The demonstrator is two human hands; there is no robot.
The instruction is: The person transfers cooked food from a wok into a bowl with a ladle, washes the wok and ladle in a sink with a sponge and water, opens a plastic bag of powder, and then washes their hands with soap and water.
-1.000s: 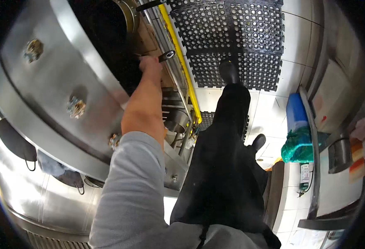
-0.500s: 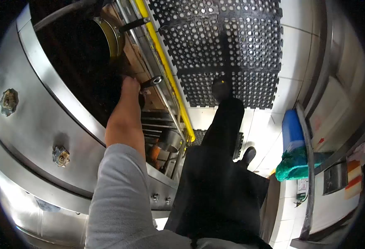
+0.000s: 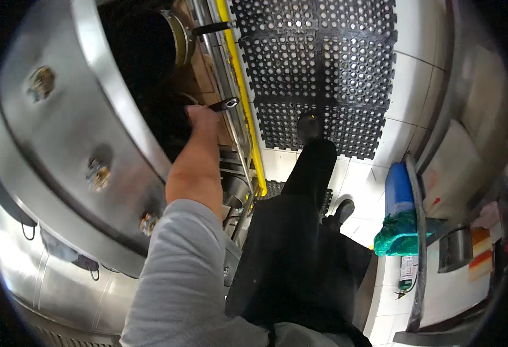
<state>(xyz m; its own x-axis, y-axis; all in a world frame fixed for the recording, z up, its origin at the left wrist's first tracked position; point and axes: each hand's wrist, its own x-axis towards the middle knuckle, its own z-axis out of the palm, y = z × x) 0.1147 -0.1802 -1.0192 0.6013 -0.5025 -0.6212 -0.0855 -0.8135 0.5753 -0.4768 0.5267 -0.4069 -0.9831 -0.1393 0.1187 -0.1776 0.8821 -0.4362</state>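
The dark handle [image 3: 225,104] lies just to the right of your left hand [image 3: 203,118], its long axis pointing outward to the yellow bar [image 3: 248,118]. Whether your grip is closed on its inner end, I cannot tell; your right hand is out of view.

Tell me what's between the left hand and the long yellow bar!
In the head view, a dark handle and a silvery metal rail lie between the left hand and the yellow bar.
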